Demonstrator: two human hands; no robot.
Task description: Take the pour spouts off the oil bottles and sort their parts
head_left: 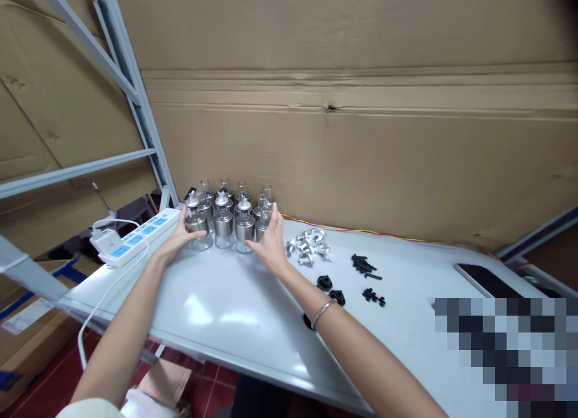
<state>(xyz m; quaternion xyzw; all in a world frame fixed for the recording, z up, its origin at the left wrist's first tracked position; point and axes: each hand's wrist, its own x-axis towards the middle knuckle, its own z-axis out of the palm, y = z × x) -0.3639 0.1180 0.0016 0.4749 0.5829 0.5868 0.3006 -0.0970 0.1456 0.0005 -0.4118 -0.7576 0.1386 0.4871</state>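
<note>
Small glass bottles with brushed-metal sleeves stand upright in a tight cluster of rows at the table's back left. Three in the front row, one being the middle bottle [223, 225], carry silvery tops with a spout; several behind are open-necked. My left hand [178, 237] is closed on the left front bottle [197, 226], thumb across its front and fingers along its outer side. From the right, my right hand [271, 240] grips the right front bottle [261, 226], its thumb low in front and its fingers up along the side. The bottle bases appear to rest on the table.
Silvery metal parts [309, 247] lie right of my right hand. Farther right are black strips [363, 265], small black pieces [374, 296] and round black parts [336, 297]. A white power strip [139, 237] with a cable lies left, and a phone [487, 280] far right. Cardboard [361, 165] stands behind.
</note>
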